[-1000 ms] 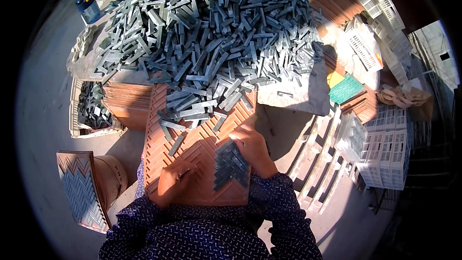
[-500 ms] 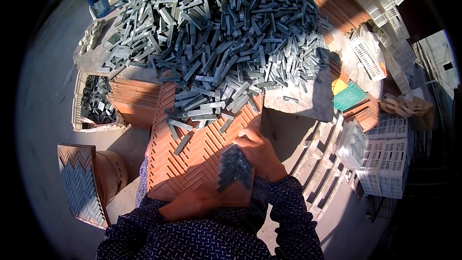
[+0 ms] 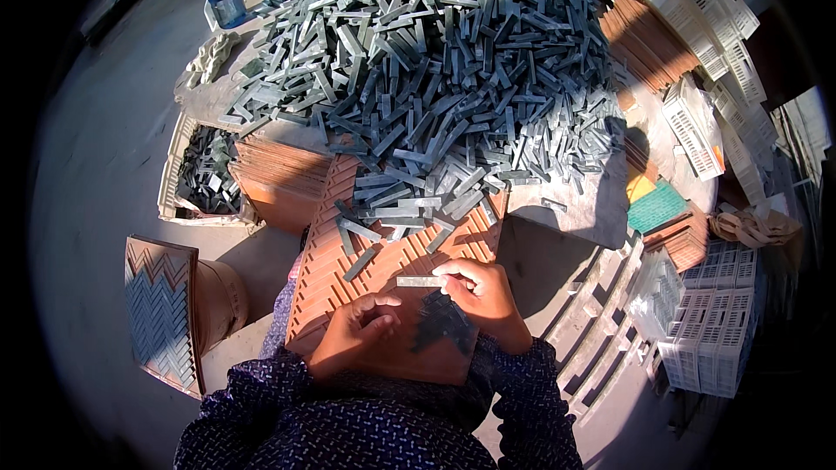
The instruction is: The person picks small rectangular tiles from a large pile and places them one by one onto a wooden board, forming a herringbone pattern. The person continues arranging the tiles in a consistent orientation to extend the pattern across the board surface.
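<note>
On my lap rests a reddish-brown board (image 3: 318,296) with herringbone slots, its far end by the table. My right hand (image 3: 482,294) pinches one end of a narrow grey stone strip (image 3: 420,281), held level above the board. Curled but apart, the fingers of my left hand (image 3: 359,329) hover left of the strip and appear to hold nothing. Below the right hand, a patch of dark strips (image 3: 442,324) fills the slots at the board's near right. Loose grey strips (image 3: 396,211) lie across the board's far part.
A big heap of grey strips (image 3: 435,61) covers the table ahead. Stacked boards (image 3: 274,178) and a crate of dark pieces (image 3: 209,170) stand left. A filled herringbone board (image 3: 161,322) leans against a round drum. White crates (image 3: 710,322) and a slatted pallet (image 3: 601,313) are right.
My right hand has lifted off the dark patch and now shows a strip in its fingers. My left hand has risen from the board's near edge. The whole view has shifted slightly.
</note>
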The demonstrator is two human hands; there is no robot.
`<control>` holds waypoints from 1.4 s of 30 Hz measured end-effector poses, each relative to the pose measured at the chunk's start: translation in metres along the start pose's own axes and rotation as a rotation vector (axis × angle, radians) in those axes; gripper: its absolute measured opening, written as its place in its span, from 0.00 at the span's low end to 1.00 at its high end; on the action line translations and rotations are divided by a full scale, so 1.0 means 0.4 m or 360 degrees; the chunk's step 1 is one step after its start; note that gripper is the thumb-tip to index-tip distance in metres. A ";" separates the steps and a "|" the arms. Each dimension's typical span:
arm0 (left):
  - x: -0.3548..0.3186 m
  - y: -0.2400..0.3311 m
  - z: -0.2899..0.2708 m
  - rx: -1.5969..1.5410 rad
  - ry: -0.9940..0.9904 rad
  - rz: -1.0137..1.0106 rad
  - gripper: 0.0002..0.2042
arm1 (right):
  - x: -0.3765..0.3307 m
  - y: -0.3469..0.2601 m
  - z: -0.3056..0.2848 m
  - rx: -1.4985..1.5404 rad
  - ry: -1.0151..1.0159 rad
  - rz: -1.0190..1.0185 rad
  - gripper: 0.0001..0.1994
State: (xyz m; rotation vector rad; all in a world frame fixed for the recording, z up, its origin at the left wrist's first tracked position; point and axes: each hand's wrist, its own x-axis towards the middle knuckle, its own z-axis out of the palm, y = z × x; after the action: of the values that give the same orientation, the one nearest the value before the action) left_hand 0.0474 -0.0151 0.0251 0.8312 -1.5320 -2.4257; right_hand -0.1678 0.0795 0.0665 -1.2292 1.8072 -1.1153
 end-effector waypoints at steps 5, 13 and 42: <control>0.022 0.010 0.013 -0.0318 -0.0017 0.0251 0.15 | -0.020 -0.012 0.044 0.0088 -0.0055 0.0035 0.09; 0.008 -0.017 -0.014 -0.0708 -0.0082 -0.0069 0.12 | -0.016 -0.031 0.078 0.0120 -0.0165 0.0161 0.11; -0.008 -0.008 -0.057 -0.0094 -0.0130 0.0291 0.16 | -0.005 -0.058 0.192 -0.0048 0.0261 -0.0083 0.12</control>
State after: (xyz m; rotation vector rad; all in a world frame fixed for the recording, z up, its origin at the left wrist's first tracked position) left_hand 0.0628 -0.0302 0.0162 0.5612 -1.4841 -2.3847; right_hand -0.0916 0.0558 0.0565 -1.2399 1.9290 -1.2546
